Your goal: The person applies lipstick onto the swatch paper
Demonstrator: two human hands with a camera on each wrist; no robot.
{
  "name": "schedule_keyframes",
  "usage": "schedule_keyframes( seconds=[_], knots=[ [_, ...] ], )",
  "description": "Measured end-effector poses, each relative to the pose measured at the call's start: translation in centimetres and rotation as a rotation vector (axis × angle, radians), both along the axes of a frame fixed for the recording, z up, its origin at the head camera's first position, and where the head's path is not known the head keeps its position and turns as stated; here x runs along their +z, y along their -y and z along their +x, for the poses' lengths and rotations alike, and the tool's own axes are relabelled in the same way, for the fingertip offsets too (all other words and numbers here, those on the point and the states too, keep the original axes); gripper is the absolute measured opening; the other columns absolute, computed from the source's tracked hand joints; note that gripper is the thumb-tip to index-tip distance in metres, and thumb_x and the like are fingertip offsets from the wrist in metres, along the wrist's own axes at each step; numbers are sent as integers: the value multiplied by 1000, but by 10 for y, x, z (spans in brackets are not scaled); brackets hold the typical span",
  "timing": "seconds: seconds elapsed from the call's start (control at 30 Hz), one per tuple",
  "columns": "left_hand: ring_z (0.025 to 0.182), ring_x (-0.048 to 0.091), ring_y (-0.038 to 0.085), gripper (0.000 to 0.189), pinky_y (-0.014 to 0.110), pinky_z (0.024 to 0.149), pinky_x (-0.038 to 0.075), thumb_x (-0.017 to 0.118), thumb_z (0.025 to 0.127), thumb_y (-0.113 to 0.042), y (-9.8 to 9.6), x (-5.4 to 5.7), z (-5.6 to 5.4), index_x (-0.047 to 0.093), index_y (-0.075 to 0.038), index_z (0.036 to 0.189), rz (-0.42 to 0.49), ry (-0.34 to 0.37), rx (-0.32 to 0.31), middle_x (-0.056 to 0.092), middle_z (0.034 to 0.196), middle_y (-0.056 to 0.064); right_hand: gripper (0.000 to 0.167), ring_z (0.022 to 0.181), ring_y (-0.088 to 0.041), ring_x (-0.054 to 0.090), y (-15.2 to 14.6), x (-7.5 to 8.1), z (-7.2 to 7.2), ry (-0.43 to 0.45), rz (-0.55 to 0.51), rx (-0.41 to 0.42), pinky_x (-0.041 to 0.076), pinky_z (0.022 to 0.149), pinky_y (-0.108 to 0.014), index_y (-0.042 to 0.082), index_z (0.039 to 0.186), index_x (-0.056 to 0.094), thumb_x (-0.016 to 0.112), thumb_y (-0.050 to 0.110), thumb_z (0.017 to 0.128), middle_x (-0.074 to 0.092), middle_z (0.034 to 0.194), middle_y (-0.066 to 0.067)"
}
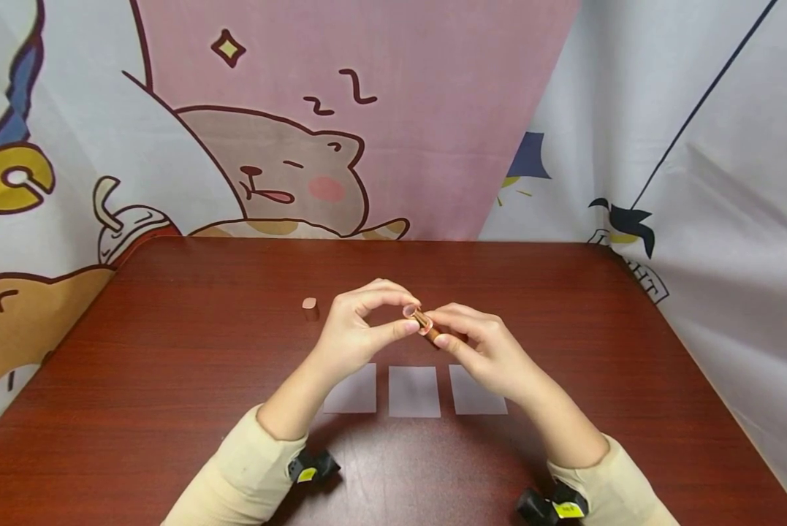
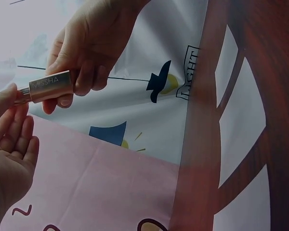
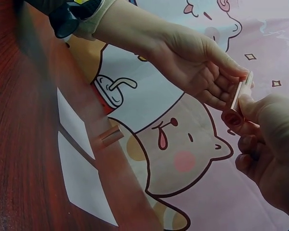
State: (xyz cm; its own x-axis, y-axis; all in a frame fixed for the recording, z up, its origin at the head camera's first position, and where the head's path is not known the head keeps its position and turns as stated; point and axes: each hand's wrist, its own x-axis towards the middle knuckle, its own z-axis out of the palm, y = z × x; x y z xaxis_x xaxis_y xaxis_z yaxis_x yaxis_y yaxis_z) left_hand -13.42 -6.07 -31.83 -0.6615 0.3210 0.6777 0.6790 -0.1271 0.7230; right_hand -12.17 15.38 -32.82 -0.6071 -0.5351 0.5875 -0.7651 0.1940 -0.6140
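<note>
A copper-coloured lipstick (image 1: 422,321) is held up over the table between both hands, uncapped and tilted. My left hand (image 1: 360,321) pinches its upper end between thumb and fingertips. Lower down, my right hand (image 1: 488,347) grips the base with thumb and fingers. In the left wrist view the lettering MISSHA shows on the side of the lipstick (image 2: 51,86), and the right hand (image 2: 89,53) wraps its far end. Seen from the right wrist, the round bottom of the lipstick (image 3: 236,115) faces the camera. Its matching cap (image 1: 310,309) stands on the table left of the left hand.
Three white paper squares lie in a row below the hands: a left square (image 1: 356,391), a middle square (image 1: 414,392) and a right square (image 1: 478,392). The brown table (image 1: 189,351) meets a cartoon-printed curtain (image 1: 432,146) at its back and sides.
</note>
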Motion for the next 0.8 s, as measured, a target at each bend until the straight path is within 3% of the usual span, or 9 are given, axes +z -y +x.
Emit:
schedule_keyframes(
  seconds=[0.17, 0.53, 0.8],
  knots=[
    [87, 61, 22, 23, 38, 85, 48, 77, 72, 11, -1, 0, 0, 71, 3, 93, 5, -11, 8, 67, 89, 7, 33, 83, -15, 58, 0, -1, -1, -35, -35, 19, 48, 64, -24, -1, 116, 66, 65, -10, 85, 66, 104, -6],
    [86, 62, 22, 23, 38, 84, 49, 78, 70, 13, 0, 1, 0, 71, 4, 90, 25, -31, 48, 67, 88, 8, 39, 73, -13, 54, 7, -1, 3, -47, -107, -139, 45, 58, -24, 0, 109, 69, 78, -9, 72, 67, 98, -3],
    [85, 61, 21, 24, 38, 85, 48, 78, 70, 13, 1, 2, 1, 71, 4, 91, 28, -25, 68, 67, 88, 7, 40, 69, -16, 51, 11, -4, 4, -47, -165, -198, 40, 57, -25, 2, 99, 69, 83, -9, 64, 66, 90, -5]
  ],
)
